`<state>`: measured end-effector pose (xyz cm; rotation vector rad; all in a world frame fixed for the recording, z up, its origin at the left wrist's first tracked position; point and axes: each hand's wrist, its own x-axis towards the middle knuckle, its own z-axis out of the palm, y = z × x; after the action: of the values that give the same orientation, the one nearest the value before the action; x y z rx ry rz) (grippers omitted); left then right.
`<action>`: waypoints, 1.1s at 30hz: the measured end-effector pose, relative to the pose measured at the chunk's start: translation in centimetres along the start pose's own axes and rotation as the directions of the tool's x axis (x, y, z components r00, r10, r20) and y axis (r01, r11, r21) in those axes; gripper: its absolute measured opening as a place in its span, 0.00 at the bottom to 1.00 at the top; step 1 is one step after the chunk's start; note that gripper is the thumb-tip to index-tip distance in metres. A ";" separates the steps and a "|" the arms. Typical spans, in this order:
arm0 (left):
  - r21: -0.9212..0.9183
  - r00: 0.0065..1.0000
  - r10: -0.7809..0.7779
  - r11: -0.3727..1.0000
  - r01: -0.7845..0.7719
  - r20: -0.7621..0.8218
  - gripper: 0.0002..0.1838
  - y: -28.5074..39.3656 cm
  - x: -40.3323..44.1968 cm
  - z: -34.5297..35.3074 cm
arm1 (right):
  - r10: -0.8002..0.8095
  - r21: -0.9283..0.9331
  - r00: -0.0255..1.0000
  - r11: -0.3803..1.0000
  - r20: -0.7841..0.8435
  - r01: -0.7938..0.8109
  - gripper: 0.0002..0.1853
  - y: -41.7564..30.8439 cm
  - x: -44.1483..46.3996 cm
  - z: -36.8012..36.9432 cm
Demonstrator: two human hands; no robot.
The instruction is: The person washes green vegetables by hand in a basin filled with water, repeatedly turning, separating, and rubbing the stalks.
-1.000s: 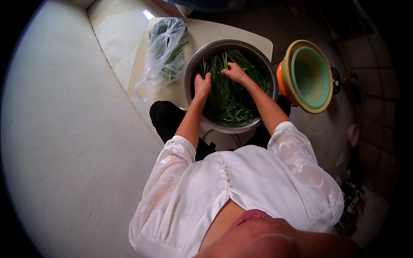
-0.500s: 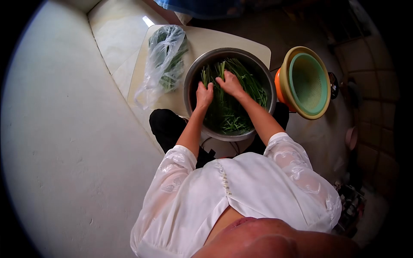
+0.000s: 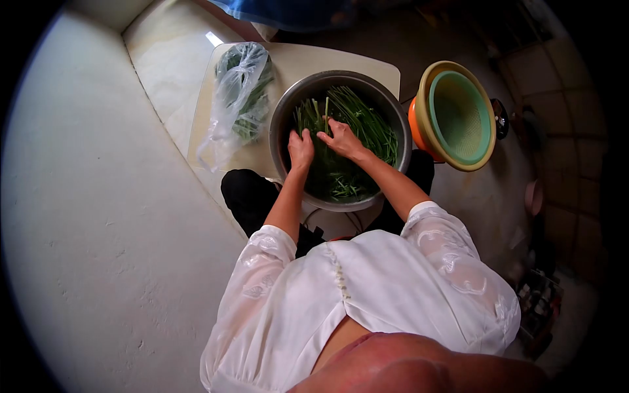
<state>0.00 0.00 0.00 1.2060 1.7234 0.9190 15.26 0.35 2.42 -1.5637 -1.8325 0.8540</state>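
A large metal basin between my knees holds water and long, thin green chives. Inside its left part, my left hand is closed round a bunch of chives whose ends point up. Just to the right, my right hand pinches a few chive stalks that stand upright between thumb and fingers. The lower ends of both bunches go down into the basin and are partly hidden by my hands.
A clear plastic bag of more greens lies on a pale board left of the basin. Nested yellow and green colanders rest on something orange at the right. A pale wall runs along the left.
Both hands stay in the basin. The right hand has come down slightly, and its stalks are fewer and more upright. The whole view has shifted a little.
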 end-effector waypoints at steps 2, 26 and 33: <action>-0.050 0.999 -0.017 0.999 0.019 0.029 0.28 2.1 0.0 -1.1 | 0.011 -0.044 1.000 0.999 -0.026 -0.012 0.28 0.0 0.0 -0.1; 0.622 0.869 0.419 0.615 -0.485 0.264 0.36 1.9 -5.0 0.6 | 0.091 -0.480 0.995 0.871 -0.049 -0.103 0.27 3.3 -1.6 -3.5; 0.588 0.820 0.485 0.581 -0.563 0.306 0.35 2.5 -4.9 1.1 | 0.170 -0.384 0.979 0.916 0.112 -0.115 0.31 2.6 -2.0 -3.6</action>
<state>2.89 -3.89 2.80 2.3028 1.6616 0.5200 19.96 -0.95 2.63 -1.9369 -2.0998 0.7230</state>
